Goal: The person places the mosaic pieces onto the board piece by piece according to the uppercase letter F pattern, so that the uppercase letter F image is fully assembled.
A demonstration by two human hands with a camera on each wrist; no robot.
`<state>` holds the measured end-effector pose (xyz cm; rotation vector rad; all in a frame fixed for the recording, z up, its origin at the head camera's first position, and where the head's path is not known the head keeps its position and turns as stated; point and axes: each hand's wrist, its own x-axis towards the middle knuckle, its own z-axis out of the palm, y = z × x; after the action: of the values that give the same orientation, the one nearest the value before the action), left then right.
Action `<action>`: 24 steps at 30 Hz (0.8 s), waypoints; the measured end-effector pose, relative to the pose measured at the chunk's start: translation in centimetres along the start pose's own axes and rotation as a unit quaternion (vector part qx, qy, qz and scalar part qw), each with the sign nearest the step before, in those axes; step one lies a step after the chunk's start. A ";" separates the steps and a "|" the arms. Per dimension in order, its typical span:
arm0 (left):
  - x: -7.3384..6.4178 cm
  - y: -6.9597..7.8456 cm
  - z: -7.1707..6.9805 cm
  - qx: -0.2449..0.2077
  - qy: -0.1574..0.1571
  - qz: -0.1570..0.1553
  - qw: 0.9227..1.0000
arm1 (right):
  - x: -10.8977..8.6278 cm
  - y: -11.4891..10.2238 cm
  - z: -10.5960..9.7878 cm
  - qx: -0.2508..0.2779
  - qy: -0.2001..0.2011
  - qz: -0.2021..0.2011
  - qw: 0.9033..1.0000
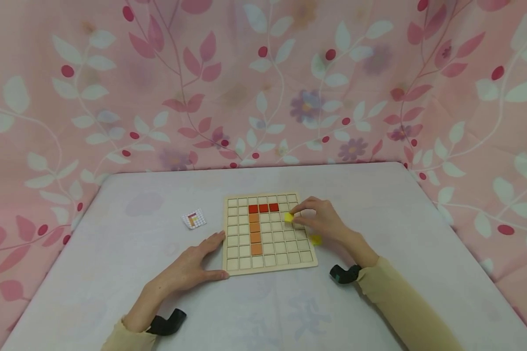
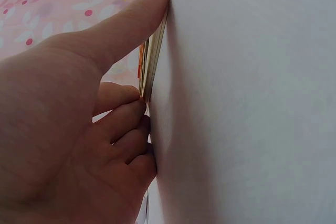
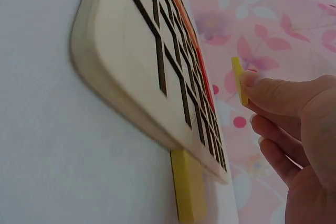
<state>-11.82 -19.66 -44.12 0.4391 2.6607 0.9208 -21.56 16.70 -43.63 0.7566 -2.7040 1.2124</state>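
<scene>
A light wooden grid board (image 1: 285, 248) lies on the table, with a row of red tiles (image 1: 263, 208) near its top and a column of orange tiles (image 1: 255, 227) running down from the row's left end. My right hand (image 1: 322, 219) pinches a yellow square tile (image 3: 240, 80) between thumb and fingertips, raised over the board's right part. My left hand (image 1: 189, 265) rests at the board's left side, thumb at the near corner and fingers along the edge. A second yellow tile (image 3: 188, 187) lies on the table right against the board's right edge.
A small paper card (image 1: 194, 219) printed with a coloured grid pattern lies left of the board. The white-covered table (image 1: 114, 253) ends at a pink floral curtain (image 1: 246, 87) behind. Black wrist devices (image 1: 169, 322) sit on both wrists.
</scene>
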 end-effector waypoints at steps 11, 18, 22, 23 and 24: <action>0.0 -0.1 0.1 0.002 -0.001 0.001 1.000 | 1.7 -2.7 3.3 0.035 -0.041 -0.063 0.997; 0.1 -0.1 0.1 0.002 -0.001 0.002 1.000 | 1.6 -3.0 4.7 0.036 -0.065 -0.073 0.995; 0.2 -0.1 0.1 0.002 -0.001 0.001 1.000 | 1.5 -2.5 5.0 0.007 -0.057 -0.077 0.995; 0.2 -0.1 0.1 0.002 -0.001 0.001 1.000 | 1.5 -2.4 5.0 -0.001 -0.053 -0.078 0.996; 0.2 -0.1 0.1 0.002 -0.001 0.001 1.000 | 1.5 -2.3 5.0 -0.007 -0.049 -0.079 0.996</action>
<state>-11.99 -19.61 -44.32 0.4433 2.6618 0.9144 -21.17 11.19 -45.12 1.0315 -2.6657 1.1476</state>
